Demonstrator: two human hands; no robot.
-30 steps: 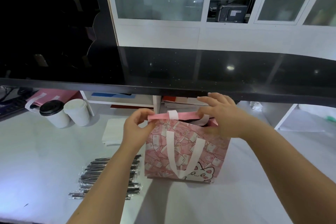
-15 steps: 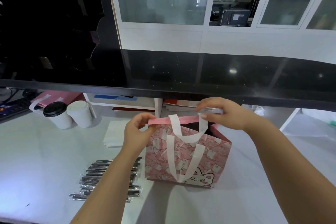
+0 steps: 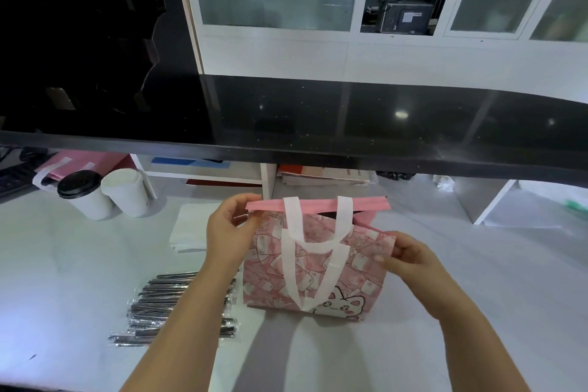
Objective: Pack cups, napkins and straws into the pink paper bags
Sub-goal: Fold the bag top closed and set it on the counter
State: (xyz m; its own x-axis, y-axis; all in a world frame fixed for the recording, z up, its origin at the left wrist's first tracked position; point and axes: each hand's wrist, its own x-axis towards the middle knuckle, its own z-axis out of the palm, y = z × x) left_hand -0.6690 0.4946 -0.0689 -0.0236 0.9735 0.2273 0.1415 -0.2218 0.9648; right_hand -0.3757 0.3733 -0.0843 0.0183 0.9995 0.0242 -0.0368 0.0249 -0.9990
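A pink paper bag [image 3: 313,267] printed with small white cards and a cartoon cat stands upright at the middle of the pale grey worktop [image 3: 477,312], its two white strap handles [image 3: 318,242] drooping over the near face. The left hand [image 3: 227,237] pinches the far rim of the bag at its left end between thumb and fingers, closed on the pink edge and holding it up. The right hand [image 3: 410,259] pinches the near panel at its upper right corner, fingers closed on the paper (the mouth of the bag stands open between the two rims, though its inside cannot be made out).

Left of the bag, partly under the left forearm, lies a heap of dark drinking straws in clear plastic wrappers [image 3: 178,305]. Just beyond them, to the far left of the bag, sits a low stack of white paper napkins [image 3: 191,227]. Further left, near the back of the worktop, a white paper cup with a black lid [image 3: 83,196] stands touching a white paper cup with a white lid [image 3: 125,192]. Behind the cups, more pink bags with white handles [image 3: 71,165] lie flat. A glossy black raised counter [image 3: 318,124] overhangs the far edge.
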